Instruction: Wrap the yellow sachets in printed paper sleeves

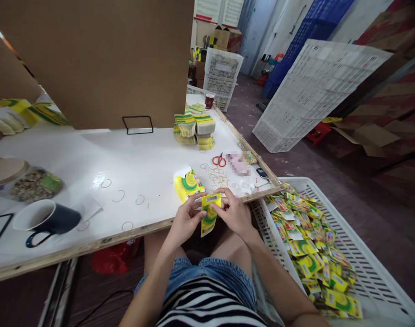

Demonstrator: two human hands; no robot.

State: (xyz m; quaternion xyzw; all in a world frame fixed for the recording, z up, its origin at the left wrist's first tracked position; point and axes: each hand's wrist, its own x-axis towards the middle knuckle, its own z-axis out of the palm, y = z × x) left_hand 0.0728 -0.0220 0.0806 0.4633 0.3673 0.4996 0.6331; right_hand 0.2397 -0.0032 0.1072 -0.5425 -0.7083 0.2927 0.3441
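Both hands hold a small yellow-and-green sachet (209,213) upright at the near edge of the white table (101,163), its barcode side facing me. My left hand (186,219) pinches its left edge and my right hand (233,212) pinches its right edge. A small stack of the same sachets (188,184) lies on the table just beyond my left hand. Several loose rubber bands (216,175) lie past my right hand.
A white crate (364,268) at my right holds many loose sachets (309,245). Bundled sachet stacks (194,127), red scissors (219,160) and a red cup (209,100) sit farther back. A dark mug (46,219) and a jar (33,184) stand at left. A cardboard wall (101,59) backs the table.
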